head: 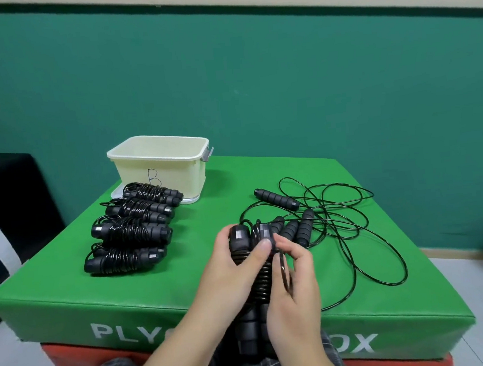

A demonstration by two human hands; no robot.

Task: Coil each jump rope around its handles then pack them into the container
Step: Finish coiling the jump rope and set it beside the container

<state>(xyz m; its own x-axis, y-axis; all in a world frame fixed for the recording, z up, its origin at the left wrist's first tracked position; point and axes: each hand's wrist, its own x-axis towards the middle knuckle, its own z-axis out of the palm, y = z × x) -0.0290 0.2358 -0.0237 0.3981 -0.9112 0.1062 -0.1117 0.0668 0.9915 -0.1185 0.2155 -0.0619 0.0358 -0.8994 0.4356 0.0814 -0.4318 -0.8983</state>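
The left hand [236, 266] has its fingers curled round the paired handles of a jump rope [257, 275], thumb pressing the coils. The right hand [294, 283] pinches the loose cord beside them. At two o'clock lie uncoiled ropes [340, 221]; at ten o'clock, four coiled ropes [130, 230] on the green surface [98, 294], the cream container [159, 163] behind.
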